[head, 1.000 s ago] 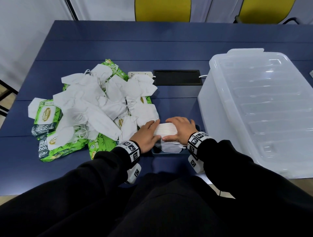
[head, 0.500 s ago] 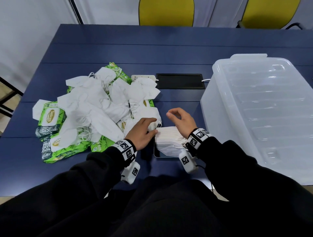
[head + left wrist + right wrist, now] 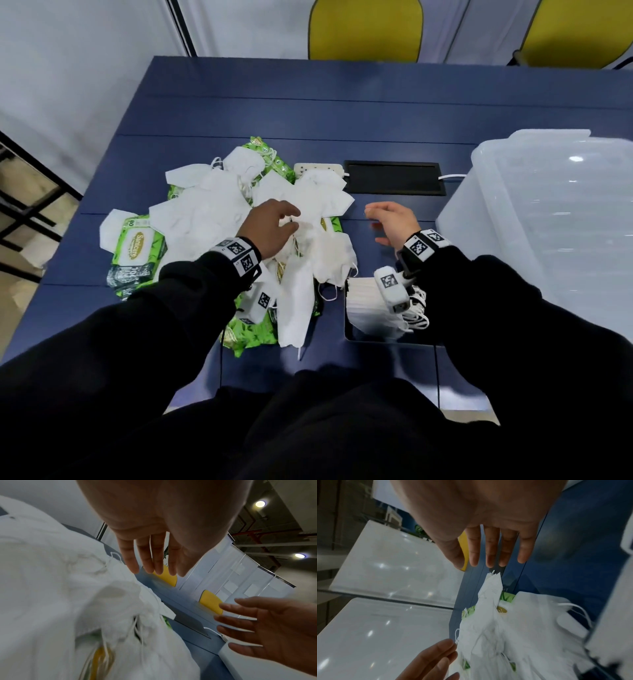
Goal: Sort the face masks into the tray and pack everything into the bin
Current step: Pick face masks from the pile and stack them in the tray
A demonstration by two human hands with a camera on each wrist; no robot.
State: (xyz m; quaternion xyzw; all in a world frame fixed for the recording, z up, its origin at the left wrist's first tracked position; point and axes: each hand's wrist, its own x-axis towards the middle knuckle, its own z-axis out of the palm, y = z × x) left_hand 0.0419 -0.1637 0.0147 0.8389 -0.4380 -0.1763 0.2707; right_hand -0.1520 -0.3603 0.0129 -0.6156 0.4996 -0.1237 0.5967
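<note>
A loose pile of white face masks (image 3: 219, 212) lies left of centre on the blue table, on top of green wipe packs. My left hand (image 3: 291, 217) hovers over the pile's right side, its fingers (image 3: 154, 561) straight and holding nothing. My right hand (image 3: 380, 219) floats open above the bare table just right of the pile, fingers (image 3: 491, 555) straight and empty. A neat stack of masks (image 3: 363, 301) sits in the dark tray (image 3: 376, 338) near the table's front edge, below my right wrist. The translucent bin (image 3: 548, 222) stands at the right with its lid on.
Green wet-wipe packs (image 3: 137, 240) lie under and left of the masks. A white power strip (image 3: 318, 168) and a black cable hatch (image 3: 394, 178) sit behind the pile. Two yellow chairs (image 3: 364, 31) stand beyond the far edge of the table.
Both hands have let go of the mask stack in the tray. The left hand has moved up-left over the loose pile; the right has lifted forward and opened.
</note>
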